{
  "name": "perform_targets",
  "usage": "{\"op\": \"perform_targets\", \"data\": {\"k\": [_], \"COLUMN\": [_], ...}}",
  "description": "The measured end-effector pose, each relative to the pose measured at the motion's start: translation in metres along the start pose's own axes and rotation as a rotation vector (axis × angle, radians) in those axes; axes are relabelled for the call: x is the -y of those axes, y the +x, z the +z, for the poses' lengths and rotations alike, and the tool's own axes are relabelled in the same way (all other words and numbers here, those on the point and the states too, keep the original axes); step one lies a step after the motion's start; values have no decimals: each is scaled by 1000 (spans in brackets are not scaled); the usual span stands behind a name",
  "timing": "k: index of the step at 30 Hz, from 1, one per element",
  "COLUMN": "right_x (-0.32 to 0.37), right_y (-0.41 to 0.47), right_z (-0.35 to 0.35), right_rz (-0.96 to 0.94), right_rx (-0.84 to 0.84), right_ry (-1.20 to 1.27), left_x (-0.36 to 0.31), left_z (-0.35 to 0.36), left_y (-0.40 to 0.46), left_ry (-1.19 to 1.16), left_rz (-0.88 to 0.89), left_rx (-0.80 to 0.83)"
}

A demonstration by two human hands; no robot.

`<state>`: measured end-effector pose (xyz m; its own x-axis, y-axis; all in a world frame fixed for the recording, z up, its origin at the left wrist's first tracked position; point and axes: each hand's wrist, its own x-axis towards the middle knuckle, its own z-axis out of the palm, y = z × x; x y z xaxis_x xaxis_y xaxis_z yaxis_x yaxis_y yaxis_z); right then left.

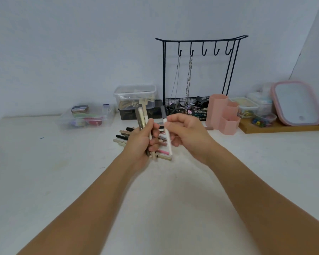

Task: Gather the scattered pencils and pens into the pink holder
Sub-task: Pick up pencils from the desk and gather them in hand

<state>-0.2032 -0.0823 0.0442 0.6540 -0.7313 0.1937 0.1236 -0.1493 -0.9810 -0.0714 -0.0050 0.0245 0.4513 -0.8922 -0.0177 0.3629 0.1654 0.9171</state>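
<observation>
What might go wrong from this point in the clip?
The left hand grips a loose bundle of pens that may slip as more are added. The right hand pinches one white pen lightly. The pink holder stands beside a crowded wire basket, so a careless insert could knock either.

On the surface (63, 181), loose pens (122, 138) lie behind the two hands. The holder (222, 115) stands to their right, before a wire rack (199, 70). Left of the rack sit stacked tubs (134, 96); further left, a low box (87, 116).
</observation>
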Motion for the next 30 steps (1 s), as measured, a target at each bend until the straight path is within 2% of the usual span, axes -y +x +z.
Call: {"op": "perform_targets", "data": {"k": [3,9,13,17,20,22,24,26,28,30], "right_x": [-2,-7,-11,-12,-16,-20,-23,-22,-27,-40], "right_y": [-8,-11,-11,-13,-11,-6,5,14,21,23], "right_z": [21,20,23,29,31,30,16,-10,-41,-63], "right_rz": [29,-103,-127,-98,-120,-138,-181,-225,-211,-145], "right_rx": [-4,-198,-262,-203,-106,-80,-192,-307,-305,-249], "right_ry": [76,-40,-74,39,-14,-100,-261,-533,-824,-960], "left_x": [-2,-3,1,7,7,3,-2,-6,-6,-5], "left_z": [-2,-3,3,8,4,-1,-7,-11,-14,-13], "left_y": [-9,-6,-7,-3,2,4,8,10,11,12], "left_ry": [-46,2,5,5,83,93,51,4,-15,-5], "left_rz": [-71,-97,-122,-77,-8,22,17,-13,-30,-34], "left_rx": [36,65,115,100,42,-17,-71,-101,-118,-101]}}
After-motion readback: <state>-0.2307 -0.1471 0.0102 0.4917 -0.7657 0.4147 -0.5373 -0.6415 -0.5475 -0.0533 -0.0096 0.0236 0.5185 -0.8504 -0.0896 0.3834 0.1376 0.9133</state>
